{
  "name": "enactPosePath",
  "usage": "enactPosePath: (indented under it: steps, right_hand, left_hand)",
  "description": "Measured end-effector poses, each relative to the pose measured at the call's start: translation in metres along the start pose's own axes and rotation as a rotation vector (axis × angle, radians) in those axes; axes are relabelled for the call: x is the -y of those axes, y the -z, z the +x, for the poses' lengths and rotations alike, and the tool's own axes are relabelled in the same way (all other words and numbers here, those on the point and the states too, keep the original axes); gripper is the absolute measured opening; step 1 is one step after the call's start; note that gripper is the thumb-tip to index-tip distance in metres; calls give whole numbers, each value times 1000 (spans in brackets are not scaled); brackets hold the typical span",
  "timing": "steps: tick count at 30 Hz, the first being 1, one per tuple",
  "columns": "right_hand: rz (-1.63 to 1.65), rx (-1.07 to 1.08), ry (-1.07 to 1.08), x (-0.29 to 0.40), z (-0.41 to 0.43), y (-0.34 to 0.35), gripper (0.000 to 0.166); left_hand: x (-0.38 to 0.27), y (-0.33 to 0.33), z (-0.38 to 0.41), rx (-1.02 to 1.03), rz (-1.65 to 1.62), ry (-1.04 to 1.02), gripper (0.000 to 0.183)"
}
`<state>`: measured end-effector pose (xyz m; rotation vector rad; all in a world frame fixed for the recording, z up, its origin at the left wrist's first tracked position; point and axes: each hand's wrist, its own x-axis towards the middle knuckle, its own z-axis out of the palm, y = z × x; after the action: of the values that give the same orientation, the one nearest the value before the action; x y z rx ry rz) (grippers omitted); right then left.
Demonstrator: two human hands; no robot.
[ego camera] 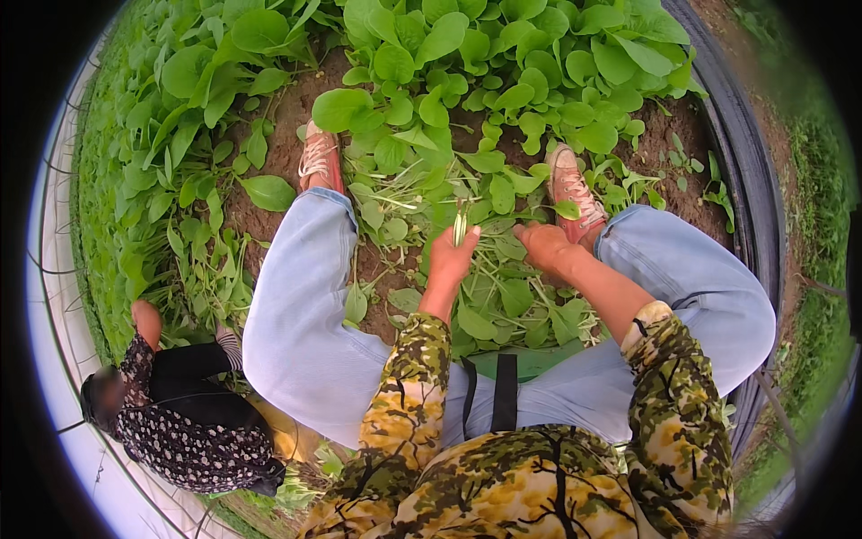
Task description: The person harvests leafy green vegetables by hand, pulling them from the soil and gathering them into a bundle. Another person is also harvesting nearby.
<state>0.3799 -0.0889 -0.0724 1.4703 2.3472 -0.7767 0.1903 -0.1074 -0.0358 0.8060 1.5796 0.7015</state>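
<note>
My left hand [452, 255] is closed around a small bunch of pale green plant stems [460, 229], whose cut or root ends stick up past the thumb. To its right, my right hand [544, 244] is low over the pulled leafy greens [515, 296], close to the right shoe; its fingers are partly hidden, and I cannot tell if it grips anything. Loose leaves and stems lie in a heap on the soil between my feet. Standing leafy green plants [441, 37] grow densely just beyond the hands.
A canvas shoe [320, 158] is on the left, another [572, 192] on the right. Black hoses or folded plastic [747, 155] run along the right edge. A co-worker in a dark floral top [192, 445] crouches at lower left. A green seat [539, 360] shows between my thighs.
</note>
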Motion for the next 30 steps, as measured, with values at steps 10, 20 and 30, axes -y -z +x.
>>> enactPosePath:
  steps: [10,20,30]
  right_hand:
    - [218,34,35,23,13,27,29]
    - [277,177,-49,35,68,31,32]
    - [884,16,-191,54,141,92,24]
  left_hand:
    - [-3,-1,5,22,-284,185,29]
    - [11,3,6,-212,-524,233,21]
    - [10,-6,5,-135,-650,272,26]
